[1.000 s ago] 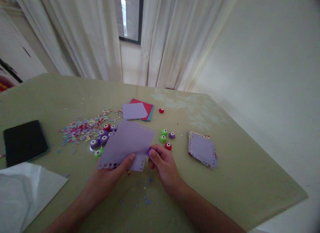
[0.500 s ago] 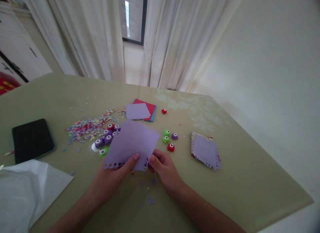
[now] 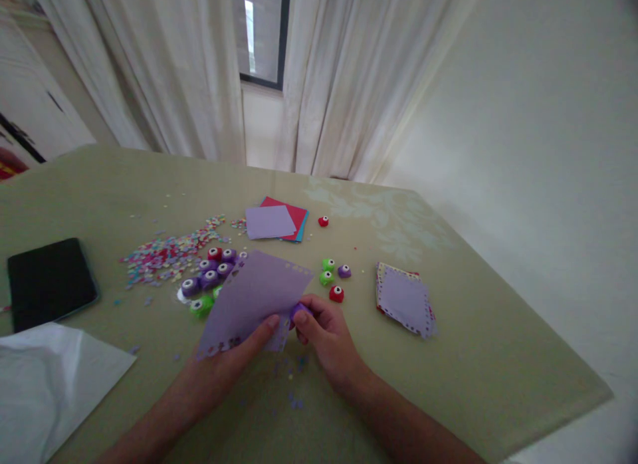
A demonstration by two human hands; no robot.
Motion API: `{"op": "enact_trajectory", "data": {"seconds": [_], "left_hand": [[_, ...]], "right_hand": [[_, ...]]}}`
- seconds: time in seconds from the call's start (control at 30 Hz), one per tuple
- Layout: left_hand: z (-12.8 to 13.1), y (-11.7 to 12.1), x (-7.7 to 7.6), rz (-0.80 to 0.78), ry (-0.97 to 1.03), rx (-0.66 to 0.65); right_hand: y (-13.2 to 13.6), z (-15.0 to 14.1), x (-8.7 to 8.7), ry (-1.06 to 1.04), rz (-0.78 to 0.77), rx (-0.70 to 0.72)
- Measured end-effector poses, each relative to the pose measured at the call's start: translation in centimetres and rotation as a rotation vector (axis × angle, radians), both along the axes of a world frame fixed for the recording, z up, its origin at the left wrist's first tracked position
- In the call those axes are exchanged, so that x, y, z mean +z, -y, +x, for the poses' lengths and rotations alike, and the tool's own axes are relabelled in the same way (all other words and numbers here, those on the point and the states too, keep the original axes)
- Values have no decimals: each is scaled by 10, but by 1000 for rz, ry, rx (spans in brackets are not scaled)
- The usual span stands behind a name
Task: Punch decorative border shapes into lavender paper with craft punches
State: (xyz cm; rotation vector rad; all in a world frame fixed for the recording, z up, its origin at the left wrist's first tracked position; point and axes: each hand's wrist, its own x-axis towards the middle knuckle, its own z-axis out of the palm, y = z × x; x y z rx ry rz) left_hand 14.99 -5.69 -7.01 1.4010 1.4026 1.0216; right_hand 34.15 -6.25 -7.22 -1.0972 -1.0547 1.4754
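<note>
My left hand (image 3: 239,351) grips a purple sheet of paper (image 3: 264,288), its thumb on top and its fingers hidden underneath. Small punched shapes run along the sheet's edges. At the sheet's right side, my right hand (image 3: 323,331) pinches a small purple craft punch (image 3: 300,311), partly covered by the fingers. Just left of the sheet is a cluster of purple, red and green craft punches (image 3: 209,276). Beyond my right hand sit more of them, including a green punch (image 3: 327,278), a purple punch (image 3: 344,271) and a red punch (image 3: 336,294).
Punched paper sheets (image 3: 406,303) lie stacked at right. Plain purple, red and blue sheets (image 3: 270,223) lie behind, near a lone red punch (image 3: 323,221). Colourful confetti (image 3: 169,254) spreads at left, with a black tablet (image 3: 52,282) and white paper (image 3: 70,377) on the table (image 3: 478,357).
The purple sheet has tilted and dropped slightly at its lower left. The purple punch in my right hand now shows more clearly by the sheet's edge. The whole view has shifted slightly.
</note>
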Motion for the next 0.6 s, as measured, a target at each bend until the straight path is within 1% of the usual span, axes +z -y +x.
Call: {"op": "enact_trajectory", "data": {"seconds": [0.07, 0.13, 0.27, 0.37, 0.5, 0.6], "left_hand": [[1, 1, 2, -48, 34, -48], [1, 1, 7, -79, 61, -83], [2, 2, 17, -92, 67, -46], [1, 0, 16, -76, 44, -31], [-1, -3, 10, 27, 55, -11], [-2, -3, 11, 17, 57, 27]], "right_hand": [[0, 0, -1, 10, -3, 7], [0, 1, -1, 9, -6, -9], [-1, 2, 0, 14, -15, -22], [0, -2, 2, -8, -37, -2], [2, -9, 4, -54, -31, 28], [1, -11, 2, -94, -27, -21]]}}
